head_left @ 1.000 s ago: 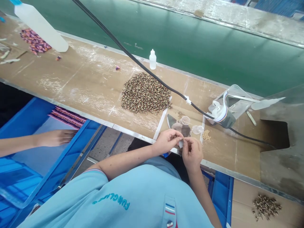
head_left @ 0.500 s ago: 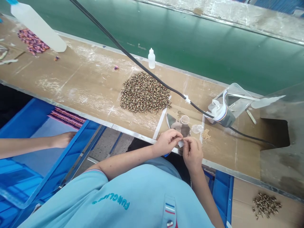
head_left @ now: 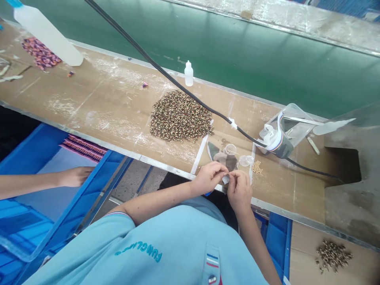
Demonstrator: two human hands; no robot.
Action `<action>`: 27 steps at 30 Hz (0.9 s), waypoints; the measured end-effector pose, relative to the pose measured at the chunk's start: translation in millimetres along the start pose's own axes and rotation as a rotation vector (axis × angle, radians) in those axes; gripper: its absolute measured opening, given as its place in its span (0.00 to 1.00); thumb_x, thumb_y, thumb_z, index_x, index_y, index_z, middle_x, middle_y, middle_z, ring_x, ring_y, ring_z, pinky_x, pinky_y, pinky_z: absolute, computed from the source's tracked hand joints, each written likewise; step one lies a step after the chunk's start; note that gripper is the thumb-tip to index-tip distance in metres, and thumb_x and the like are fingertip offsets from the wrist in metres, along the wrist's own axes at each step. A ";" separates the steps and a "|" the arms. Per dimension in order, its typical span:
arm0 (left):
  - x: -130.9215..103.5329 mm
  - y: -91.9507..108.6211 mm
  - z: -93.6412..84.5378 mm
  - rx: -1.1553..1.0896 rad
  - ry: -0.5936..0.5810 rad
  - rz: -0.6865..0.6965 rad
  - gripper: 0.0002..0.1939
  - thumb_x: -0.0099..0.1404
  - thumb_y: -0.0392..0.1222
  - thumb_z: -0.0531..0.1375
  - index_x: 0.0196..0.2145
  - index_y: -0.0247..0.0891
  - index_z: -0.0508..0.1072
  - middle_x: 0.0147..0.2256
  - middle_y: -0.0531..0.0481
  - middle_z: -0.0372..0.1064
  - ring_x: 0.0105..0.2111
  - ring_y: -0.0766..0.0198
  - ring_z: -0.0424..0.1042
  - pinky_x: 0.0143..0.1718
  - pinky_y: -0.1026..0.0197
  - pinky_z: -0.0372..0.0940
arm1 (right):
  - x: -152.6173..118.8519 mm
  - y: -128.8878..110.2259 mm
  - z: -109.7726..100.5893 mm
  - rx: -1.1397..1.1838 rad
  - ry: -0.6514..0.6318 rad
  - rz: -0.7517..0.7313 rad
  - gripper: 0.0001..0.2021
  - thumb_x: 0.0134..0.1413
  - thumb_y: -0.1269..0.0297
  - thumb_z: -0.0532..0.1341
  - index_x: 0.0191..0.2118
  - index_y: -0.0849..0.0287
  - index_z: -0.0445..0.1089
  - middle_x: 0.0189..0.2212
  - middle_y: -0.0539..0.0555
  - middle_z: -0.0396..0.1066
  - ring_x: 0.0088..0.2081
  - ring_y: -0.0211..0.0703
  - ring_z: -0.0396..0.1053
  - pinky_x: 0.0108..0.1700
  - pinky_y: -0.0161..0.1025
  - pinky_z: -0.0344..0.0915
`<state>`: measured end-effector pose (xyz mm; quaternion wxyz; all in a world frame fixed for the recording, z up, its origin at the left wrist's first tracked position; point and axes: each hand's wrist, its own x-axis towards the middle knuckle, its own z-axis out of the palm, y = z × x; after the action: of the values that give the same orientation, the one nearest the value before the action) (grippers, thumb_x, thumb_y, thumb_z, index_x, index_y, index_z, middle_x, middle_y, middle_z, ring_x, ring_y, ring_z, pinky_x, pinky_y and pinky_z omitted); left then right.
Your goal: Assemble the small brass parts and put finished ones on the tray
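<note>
My left hand (head_left: 209,178) and my right hand (head_left: 240,190) meet at the front edge of the bench, fingertips pinched together. Whatever lies between the fingertips is too small to make out. A small white scrap (head_left: 225,179) shows just below them. Beyond the hands lie a dark-patterned sheet (head_left: 218,154), a small clear cup (head_left: 230,149) with a thin stick across it, and a clear round lid or dish (head_left: 246,160). Right of these sits a little heap of pale beads (head_left: 257,167). A large pile of small gold-and-dark pieces (head_left: 181,116) spreads behind, to the left.
A black cable (head_left: 154,63) crosses above the bench (head_left: 118,114). A white squeeze bottle (head_left: 189,74) stands at the back; a large bottle (head_left: 47,33) is far left. A clear bin (head_left: 292,122) is at right. Another person's arm (head_left: 71,177) reaches over a blue crate (head_left: 74,198).
My hands stay pinched together in nearly the same place. The other person's hand at left has shifted slightly left over the crate.
</note>
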<state>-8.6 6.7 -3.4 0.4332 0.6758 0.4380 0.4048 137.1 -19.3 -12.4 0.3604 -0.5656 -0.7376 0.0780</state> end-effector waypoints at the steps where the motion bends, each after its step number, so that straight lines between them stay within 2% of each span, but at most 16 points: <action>1: 0.1 -0.2 0.1 -0.001 0.000 -0.003 0.08 0.64 0.37 0.54 0.32 0.35 0.72 0.33 0.46 0.72 0.35 0.64 0.71 0.39 0.63 0.65 | 0.2 0.1 0.2 0.001 0.002 0.005 0.05 0.62 0.67 0.51 0.35 0.56 0.63 0.31 0.52 0.67 0.36 0.40 0.65 0.37 0.38 0.62; 9: 0.2 -1.5 2.3 -0.059 0.018 -0.057 0.07 0.63 0.37 0.56 0.32 0.35 0.73 0.32 0.47 0.72 0.33 0.65 0.71 0.38 0.63 0.67 | 1.9 0.7 -0.3 0.052 -0.014 0.061 0.05 0.62 0.66 0.51 0.34 0.55 0.61 0.31 0.51 0.66 0.35 0.40 0.65 0.36 0.37 0.61; 14: 0.7 -2.2 3.0 -0.332 -0.022 -0.264 0.08 0.60 0.37 0.57 0.36 0.32 0.73 0.34 0.47 0.71 0.25 0.71 0.70 0.28 0.66 0.68 | 4.3 2.4 -3.3 0.070 0.001 0.090 0.05 0.61 0.66 0.50 0.34 0.56 0.61 0.30 0.50 0.66 0.33 0.39 0.65 0.35 0.37 0.61; 17: 4.0 -0.6 -2.0 -0.576 -0.065 -0.414 0.11 0.58 0.38 0.60 0.39 0.31 0.73 0.33 0.47 0.73 0.28 0.69 0.72 0.34 0.65 0.69 | 6.3 2.9 -6.9 0.080 0.010 0.112 0.05 0.61 0.65 0.50 0.34 0.56 0.61 0.29 0.50 0.65 0.32 0.39 0.65 0.35 0.38 0.60; 21: 8.9 3.4 -9.2 -0.815 -0.036 -0.537 0.15 0.53 0.40 0.66 0.38 0.31 0.73 0.36 0.45 0.75 0.36 0.64 0.75 0.44 0.59 0.68 | 6.9 3.0 -10.1 0.134 -0.002 0.191 0.07 0.61 0.63 0.50 0.33 0.56 0.61 0.27 0.49 0.64 0.30 0.39 0.63 0.33 0.38 0.60; 27: 9.6 6.9 -5.7 -0.986 -0.014 -0.575 0.18 0.47 0.43 0.70 0.34 0.31 0.73 0.34 0.48 0.74 0.37 0.64 0.75 0.44 0.59 0.68 | 3.6 5.4 -13.7 0.219 -0.030 0.310 0.09 0.60 0.59 0.50 0.33 0.57 0.61 0.27 0.50 0.63 0.30 0.39 0.63 0.33 0.37 0.59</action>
<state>-9.5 15.5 6.3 0.7931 0.2500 0.3607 0.4224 149.4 -18.2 -3.6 0.3922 -0.6288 -0.6341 0.2208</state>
